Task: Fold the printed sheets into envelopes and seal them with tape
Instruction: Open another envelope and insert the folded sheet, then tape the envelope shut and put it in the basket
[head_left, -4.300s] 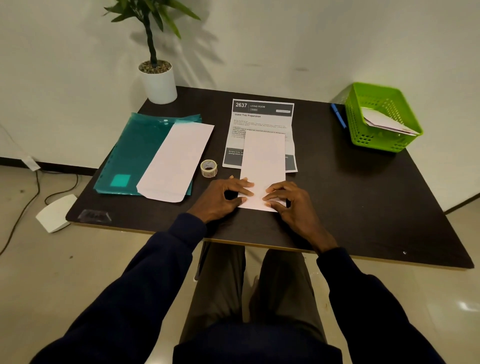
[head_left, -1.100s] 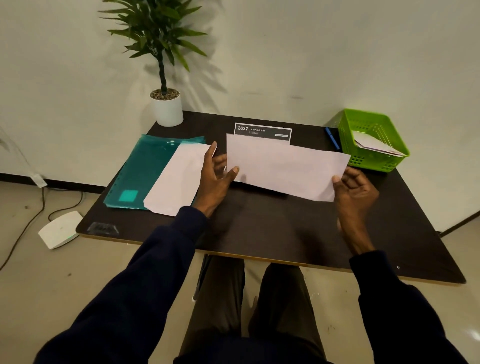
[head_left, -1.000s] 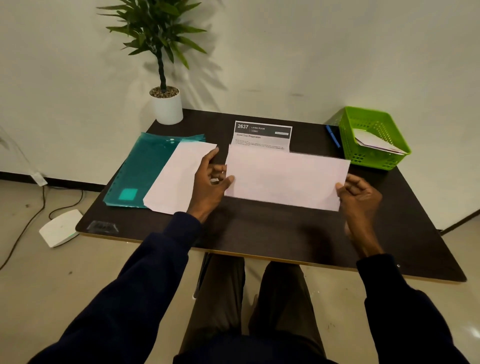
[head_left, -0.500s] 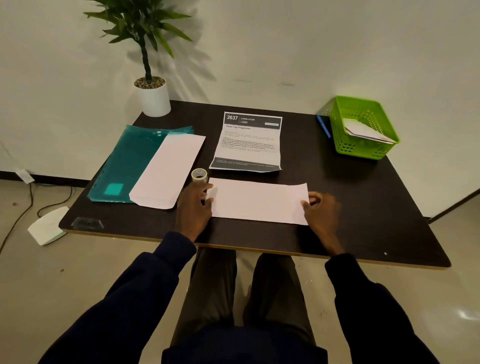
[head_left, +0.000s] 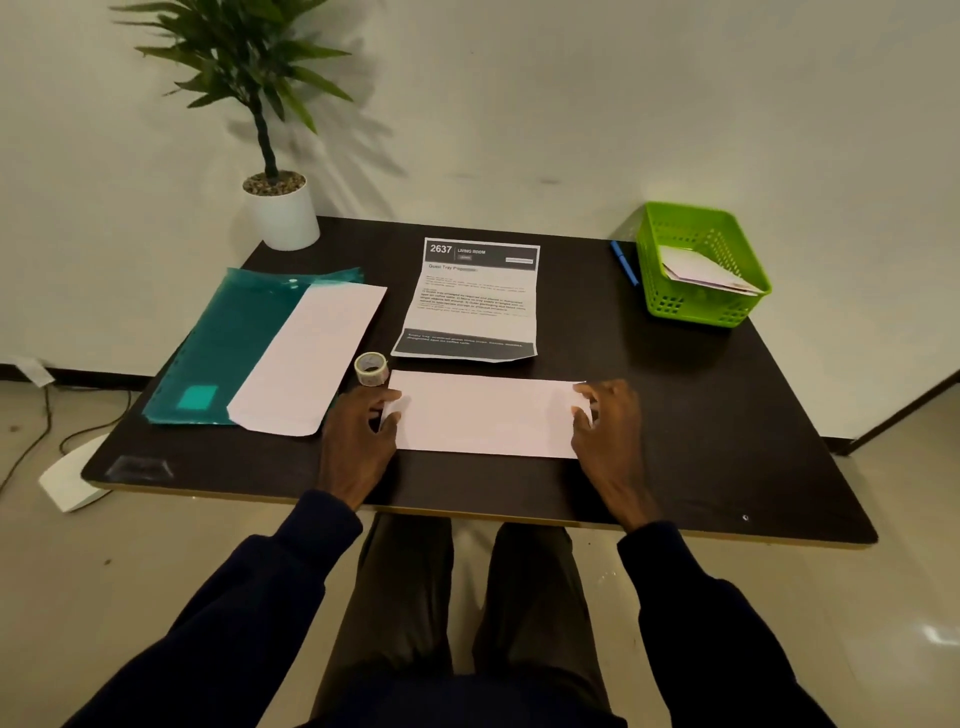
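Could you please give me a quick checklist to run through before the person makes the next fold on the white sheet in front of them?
1. Folded sheet lies flat on the table: ok.
2. Left hand on its left end, right hand on its right end: ok.
3. Tape roll within reach, just beyond the left hand: ok.
4. Printed sheet clear of the folded sheet: ok.
5. Edges of the fold aligned: cannot tell.
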